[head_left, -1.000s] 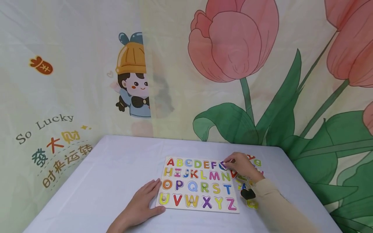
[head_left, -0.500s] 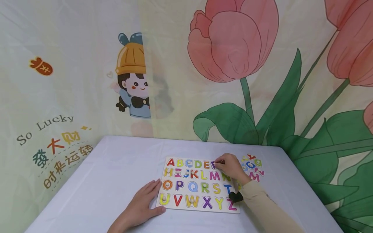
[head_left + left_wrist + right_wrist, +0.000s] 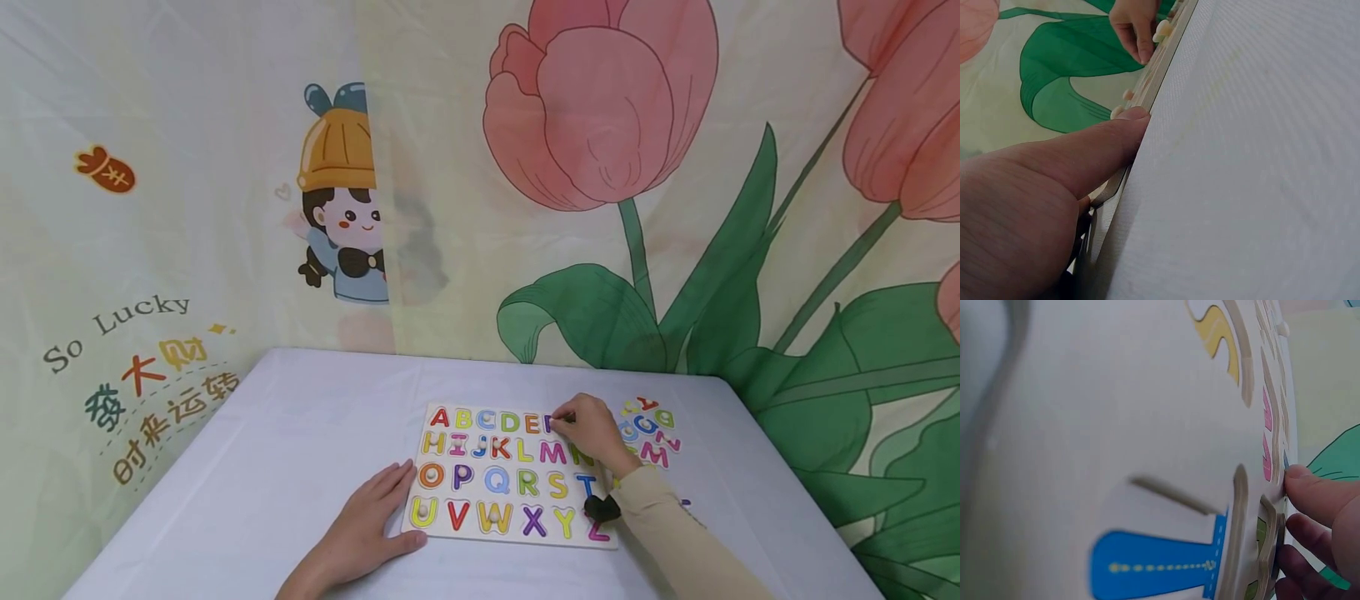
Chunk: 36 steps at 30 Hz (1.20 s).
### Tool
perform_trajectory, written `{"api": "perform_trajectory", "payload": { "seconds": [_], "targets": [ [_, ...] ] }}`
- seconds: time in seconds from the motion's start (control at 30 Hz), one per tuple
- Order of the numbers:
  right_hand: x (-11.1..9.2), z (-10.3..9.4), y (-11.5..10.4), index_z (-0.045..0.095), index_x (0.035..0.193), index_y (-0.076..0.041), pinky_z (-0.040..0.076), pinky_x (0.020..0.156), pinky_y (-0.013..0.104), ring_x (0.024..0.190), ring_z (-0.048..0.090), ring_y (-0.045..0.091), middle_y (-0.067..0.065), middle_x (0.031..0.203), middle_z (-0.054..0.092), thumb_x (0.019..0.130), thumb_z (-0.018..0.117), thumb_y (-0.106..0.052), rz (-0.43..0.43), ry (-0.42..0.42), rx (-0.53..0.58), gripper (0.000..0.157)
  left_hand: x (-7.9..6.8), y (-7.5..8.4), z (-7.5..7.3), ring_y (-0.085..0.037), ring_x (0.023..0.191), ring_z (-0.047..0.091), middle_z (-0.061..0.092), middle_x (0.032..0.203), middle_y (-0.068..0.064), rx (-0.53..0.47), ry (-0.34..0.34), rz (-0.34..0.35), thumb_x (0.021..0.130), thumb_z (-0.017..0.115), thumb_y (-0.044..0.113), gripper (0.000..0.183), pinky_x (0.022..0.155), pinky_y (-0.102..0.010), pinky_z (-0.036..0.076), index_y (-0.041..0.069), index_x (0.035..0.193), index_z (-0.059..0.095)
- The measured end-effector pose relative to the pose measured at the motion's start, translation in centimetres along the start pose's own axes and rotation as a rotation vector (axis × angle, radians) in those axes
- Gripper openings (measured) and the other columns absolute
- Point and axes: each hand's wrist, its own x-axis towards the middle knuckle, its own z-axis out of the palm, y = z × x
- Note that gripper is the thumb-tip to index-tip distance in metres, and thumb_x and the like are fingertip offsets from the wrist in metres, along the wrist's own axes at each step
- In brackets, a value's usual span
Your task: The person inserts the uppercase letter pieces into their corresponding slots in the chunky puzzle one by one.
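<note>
A white wooden alphabet puzzle board lies on the table, its colored letters in rows. My left hand rests at its left side, fingers along the edge and thumb at the lower left corner. In the left wrist view the thumb touches the board's rim. My right hand is at the top row, pinching a small purple letter puzzle piece beside the F; the fingers hide most of it. In the right wrist view the thumb and fingers are at the board's far edge, past the blue T.
Several loose letter pieces lie in a heap right of the board, partly behind the right forearm. Round knobs stand up from some letters on the board, such as the W. A printed curtain hangs behind the white table.
My right hand has moved left from the G to the F with the purple letter puzzle piece, uncovering part of the loose heap. The left hand has stayed in place.
</note>
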Motion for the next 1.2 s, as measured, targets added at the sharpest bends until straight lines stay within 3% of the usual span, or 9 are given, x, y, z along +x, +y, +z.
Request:
{"api": "perform_trajectory", "payload": {
  "seconds": [0.47,0.63,0.73,1.0,1.2],
  "targets": [
    [0.4,0.2,0.0,0.082,0.102,-0.008,0.053,0.077,0.034,0.087,0.057,0.019,0.003,0.095,0.062,0.094,0.083,-0.015,0.001,-0.005,0.003,0.011,0.1,-0.1,0.0,-0.031,0.161,0.025,0.035,0.173,0.001,-0.001,0.002,-0.006,0.085,0.078,0.067,0.101,0.126,-0.064,0.027,0.015,0.164,0.043],
    [0.0,-1.4,0.7,0.081,0.115,-0.008,0.058,0.085,0.038,0.096,0.062,0.021,0.005,0.104,0.068,0.096,0.08,-0.015,-0.036,-0.036,0.042,0.019,0.2,-0.2,0.2,-0.031,0.161,0.025,0.035,0.173,0.001,0.003,-0.005,-0.003,0.085,0.077,0.069,0.102,0.126,-0.064,0.027,0.015,0.164,0.042],
    [-0.1,-2.8,2.0,0.079,0.12,-0.006,0.059,0.091,0.046,0.105,0.064,0.028,0.01,0.113,0.071,0.098,0.077,-0.015,-0.037,0.003,0.043,0.024,0.2,-0.2,0.2,-0.031,0.161,0.024,0.034,0.173,0.0,0.003,-0.001,0.008,0.086,0.076,0.069,0.102,0.126,-0.064,0.026,0.015,0.165,0.042],
    [-0.1,-6.1,6.8,0.077,0.119,0.002,0.054,0.091,0.056,0.107,0.062,0.04,0.023,0.117,0.07,0.098,0.074,-0.013,0.076,0.185,-0.049,0.026,0.2,-0.2,0.1,-0.032,0.161,0.025,0.035,0.172,-0.001,0.002,0.006,0.025,0.086,0.077,0.067,0.101,0.126,-0.064,0.025,0.013,0.164,0.042],
    [-0.4,-7.2,8.6,0.076,0.113,0.006,0.054,0.086,0.053,0.098,0.062,0.037,0.023,0.106,0.071,0.095,0.076,-0.016,0.196,0.212,-0.087,0.028,0.1,-0.2,0.3,-0.031,0.161,0.025,0.035,0.172,0.0,0.006,-0.001,0.002,0.085,0.077,0.068,0.101,0.126,-0.064,0.026,0.014,0.164,0.043]
  ]
}}
